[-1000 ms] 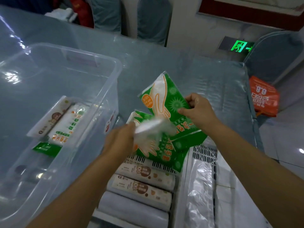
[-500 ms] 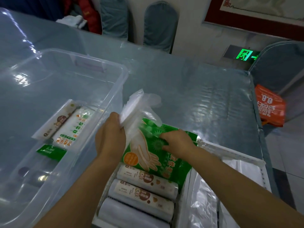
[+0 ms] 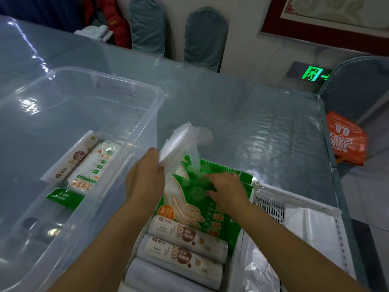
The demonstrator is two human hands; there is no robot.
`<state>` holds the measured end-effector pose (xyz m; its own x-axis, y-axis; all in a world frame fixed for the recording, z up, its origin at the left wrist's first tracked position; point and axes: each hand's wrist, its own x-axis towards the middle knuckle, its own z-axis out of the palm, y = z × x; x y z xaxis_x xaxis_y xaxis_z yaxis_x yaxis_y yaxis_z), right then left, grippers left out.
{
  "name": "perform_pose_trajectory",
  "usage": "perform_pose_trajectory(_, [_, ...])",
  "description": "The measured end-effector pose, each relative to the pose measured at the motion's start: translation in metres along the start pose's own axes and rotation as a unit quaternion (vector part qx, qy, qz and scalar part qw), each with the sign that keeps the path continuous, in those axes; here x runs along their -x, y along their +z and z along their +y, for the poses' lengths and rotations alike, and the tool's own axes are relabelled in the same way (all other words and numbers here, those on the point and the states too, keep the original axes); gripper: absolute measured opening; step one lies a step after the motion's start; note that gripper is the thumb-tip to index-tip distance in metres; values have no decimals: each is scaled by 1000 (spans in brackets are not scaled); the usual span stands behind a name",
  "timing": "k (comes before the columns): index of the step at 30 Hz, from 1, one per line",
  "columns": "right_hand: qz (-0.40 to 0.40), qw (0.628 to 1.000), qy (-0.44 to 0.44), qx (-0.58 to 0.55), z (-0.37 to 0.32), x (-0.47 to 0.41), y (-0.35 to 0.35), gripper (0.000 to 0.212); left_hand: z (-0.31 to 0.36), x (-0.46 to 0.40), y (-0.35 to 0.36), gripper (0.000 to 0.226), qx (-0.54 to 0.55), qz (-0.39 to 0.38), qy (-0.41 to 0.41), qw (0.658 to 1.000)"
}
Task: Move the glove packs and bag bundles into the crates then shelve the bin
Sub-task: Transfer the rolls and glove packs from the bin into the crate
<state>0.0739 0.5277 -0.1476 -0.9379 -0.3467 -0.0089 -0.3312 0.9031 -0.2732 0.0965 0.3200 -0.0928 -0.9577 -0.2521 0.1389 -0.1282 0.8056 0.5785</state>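
My left hand (image 3: 145, 182) pinches a clear plastic bag (image 3: 181, 142) just above the green glove pack (image 3: 202, 199) (lying in the crate (image 3: 294, 204)), which my right hand (image 3: 228, 191) presses down, fingers spread.

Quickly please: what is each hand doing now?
Left hand: closed on a clear plastic bundle.
Right hand: open, pressing flat on the green glove pack.
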Motion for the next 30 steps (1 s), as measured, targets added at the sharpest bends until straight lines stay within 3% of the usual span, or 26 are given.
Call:
perform_pose_trajectory(3, [115, 985, 64, -108, 15, 4, -18, 32, 5, -3, 1, 7, 1, -56, 53, 997])
perform_pose_trajectory(7, [205, 943, 152, -214, 42, 17, -35, 20, 13, -1, 7, 4, -67, -233, 167, 956])
perform_pose_trajectory(11, [196, 928, 185, -258, 54, 32, -37, 19, 13, 4, 30, 16, -189, -300, 252, 900])
perform_pose_trajectory(16, [91, 946, 125, -285, 30, 44, -26, 13, 8, 11, 53, 25, -277, -321, 298, 855])
perform_pose_trajectory(17, [56, 951, 106, -286, 23, 47, -23, 12, 7, 11, 56, 30, -278, -314, 299, 858])
perform_pose_trajectory(21, [-43, 991, 9, -129, 9, 54, -6, 62, 0, 13, 56, 65, -234, -280, 284, 886])
perform_pose_trajectory(25, [-19, 998, -26, -57, 6, 58, 6, 39, -8, 20, 52, 70, -173, -224, 260, 923])
perform_pose_trajectory(30, [-7, 999, -25, -45, 10, 54, 12, 36, -17, 26, 56, 58, -184, -235, 261, 918])
